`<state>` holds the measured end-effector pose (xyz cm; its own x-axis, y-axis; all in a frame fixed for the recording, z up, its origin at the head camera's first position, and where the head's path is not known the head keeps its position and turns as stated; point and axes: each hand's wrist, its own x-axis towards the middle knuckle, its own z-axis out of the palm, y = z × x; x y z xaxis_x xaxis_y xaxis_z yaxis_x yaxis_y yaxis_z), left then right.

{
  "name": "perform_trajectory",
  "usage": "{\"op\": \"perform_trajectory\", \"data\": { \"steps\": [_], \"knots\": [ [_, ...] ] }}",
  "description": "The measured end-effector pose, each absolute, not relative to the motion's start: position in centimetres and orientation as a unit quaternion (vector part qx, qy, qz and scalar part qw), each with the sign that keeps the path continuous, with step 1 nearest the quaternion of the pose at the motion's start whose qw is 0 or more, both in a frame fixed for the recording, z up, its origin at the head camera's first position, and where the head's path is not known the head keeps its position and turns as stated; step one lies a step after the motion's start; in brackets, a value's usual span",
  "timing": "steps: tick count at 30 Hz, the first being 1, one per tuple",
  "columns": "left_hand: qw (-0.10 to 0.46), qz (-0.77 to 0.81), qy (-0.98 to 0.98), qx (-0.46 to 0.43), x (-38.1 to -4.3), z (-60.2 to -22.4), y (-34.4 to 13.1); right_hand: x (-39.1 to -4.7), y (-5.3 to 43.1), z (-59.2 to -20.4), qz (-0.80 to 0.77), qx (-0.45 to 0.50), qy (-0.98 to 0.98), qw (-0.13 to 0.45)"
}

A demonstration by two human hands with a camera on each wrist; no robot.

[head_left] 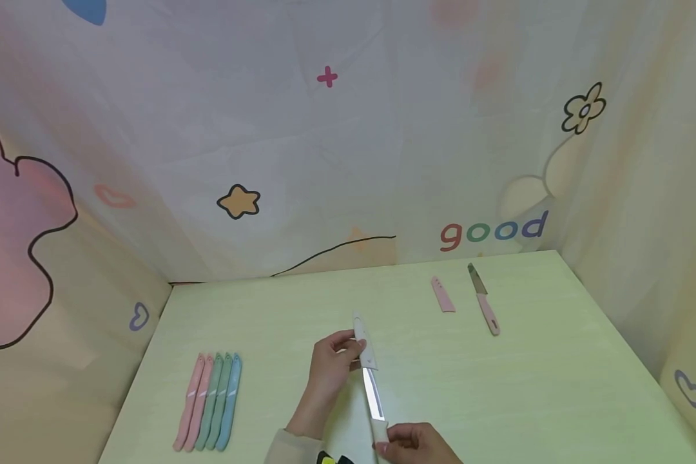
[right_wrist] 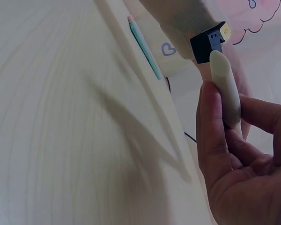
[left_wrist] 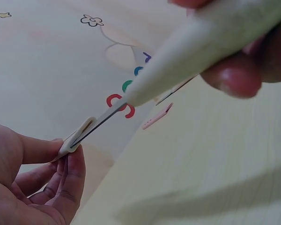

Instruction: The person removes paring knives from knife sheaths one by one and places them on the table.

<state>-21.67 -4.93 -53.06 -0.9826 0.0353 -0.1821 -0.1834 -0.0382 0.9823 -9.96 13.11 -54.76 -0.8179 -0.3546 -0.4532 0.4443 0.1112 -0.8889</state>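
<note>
My left hand (head_left: 330, 366) pinches a white blade sheath (head_left: 365, 351) between thumb and fingers over the middle of the table. In my right hand (head_left: 416, 443), nearer the front, is the white handle of a small knife (head_left: 374, 396). Its shiny blade lies between the two hands, in line with the sheath. The left wrist view shows the blade's far end at the mouth of the sheath (left_wrist: 77, 136); how deep it sits inside is hidden. The right wrist view shows thumb and fingers around the pale handle (right_wrist: 227, 91).
A pink-handled knife (head_left: 488, 314), its blade bare, lies at the back right beside a pink sheath (head_left: 443, 295). Several slim pink, green and blue pieces (head_left: 212, 399) lie in a row at the left of the pale table (head_left: 533, 386). A printed curtain (head_left: 348, 142) stands behind.
</note>
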Motion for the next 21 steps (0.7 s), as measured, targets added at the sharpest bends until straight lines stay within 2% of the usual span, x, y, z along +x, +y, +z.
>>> {"op": "perform_trajectory", "data": {
  "steps": [21],
  "knots": [
    [0.045, 0.738, 0.666, -0.097, -22.8, -52.6, -6.0, -9.5, 13.1, -54.9, -0.683, -0.011, 0.669, 0.293]
  ]
}}
